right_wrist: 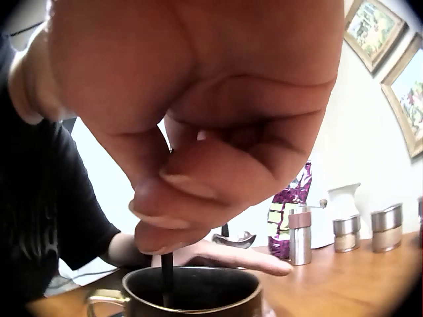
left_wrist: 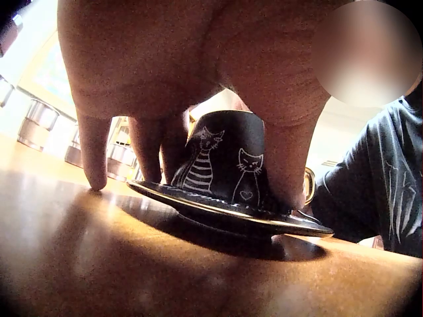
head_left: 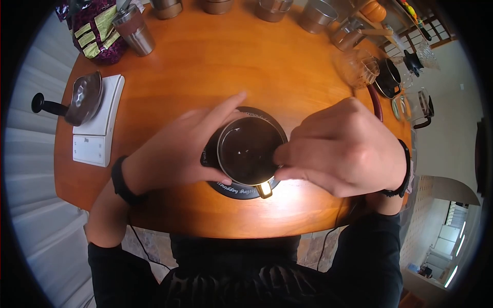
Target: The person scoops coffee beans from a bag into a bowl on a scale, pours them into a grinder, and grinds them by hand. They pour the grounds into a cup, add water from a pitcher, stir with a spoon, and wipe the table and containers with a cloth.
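A black cup with a gold rim and handle stands on a round black saucer; white cat drawings mark the cup's side. It holds dark liquid. My left hand holds the cup from the left, thumb at the near side and fingers round the far side; in the left wrist view one fingertip of the left hand touches the table. My right hand pinches a thin dark stick dipping into the cup. The stick's lower end is hidden inside.
A white scale with a dark dish on it is at left. A grinder and a purple bag stand back left. Metal canisters line the back edge. A glass vessel and black cup are back right.
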Motion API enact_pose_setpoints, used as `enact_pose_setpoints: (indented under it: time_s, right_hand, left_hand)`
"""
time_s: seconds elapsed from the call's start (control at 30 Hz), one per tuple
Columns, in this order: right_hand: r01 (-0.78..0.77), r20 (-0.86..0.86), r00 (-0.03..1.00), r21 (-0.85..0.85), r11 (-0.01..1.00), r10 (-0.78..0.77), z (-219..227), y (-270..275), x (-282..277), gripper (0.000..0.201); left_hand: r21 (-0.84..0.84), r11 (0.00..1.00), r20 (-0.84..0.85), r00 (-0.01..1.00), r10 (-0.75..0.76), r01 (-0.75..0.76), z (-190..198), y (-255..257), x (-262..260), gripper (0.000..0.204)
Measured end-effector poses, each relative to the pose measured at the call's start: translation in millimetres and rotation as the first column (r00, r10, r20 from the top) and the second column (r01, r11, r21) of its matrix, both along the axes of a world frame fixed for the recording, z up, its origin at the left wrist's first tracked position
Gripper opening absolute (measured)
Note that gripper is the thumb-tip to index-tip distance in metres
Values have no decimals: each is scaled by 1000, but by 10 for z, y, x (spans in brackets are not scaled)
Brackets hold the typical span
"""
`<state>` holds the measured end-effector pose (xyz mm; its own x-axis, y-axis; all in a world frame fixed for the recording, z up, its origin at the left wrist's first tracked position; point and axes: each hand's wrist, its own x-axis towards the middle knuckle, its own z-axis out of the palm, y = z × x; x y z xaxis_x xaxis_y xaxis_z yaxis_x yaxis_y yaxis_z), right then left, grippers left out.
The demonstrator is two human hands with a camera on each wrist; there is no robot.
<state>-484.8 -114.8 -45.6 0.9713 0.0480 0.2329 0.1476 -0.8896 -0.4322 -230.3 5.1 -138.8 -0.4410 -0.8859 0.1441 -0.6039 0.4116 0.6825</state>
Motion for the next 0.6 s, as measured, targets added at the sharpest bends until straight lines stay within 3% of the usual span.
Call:
enact_pose_setpoints:
  time_s: [0.13,0.23,0.27,0.37,0.5,0.6]
  right_hand:
    - [18,134,991,2,1000,-18,-236,74,152,20]
    - [174,215,967,-180,968,-134,-232,75,160,19]
    - [216,153,971,-220,951,-185,-155,66,132,18]
    - [146,-15,988,-206,968,-153,26,8,24,19]
    - [-10,40,999,3,1000,10,-86,32,41,18]
    - [54,121,992,-113,992,-40,-162,95,164,18]
  left_hand:
    - [6,1000,-8,1000,2,-2,-6,10,-22,121]
    - [3,1000,39,999,26,-26,10,27,-22,120]
    - [-3,1000,35,999,21,-20,12,26,-20,119]
    - [-18,1000,33,999,16,-16,7,31,-10,118]
    - [-19,1000,35,999,15,-15,-7,16,-25,119]
    - [7,1000,27,999,17,-17,27,10,-38,119]
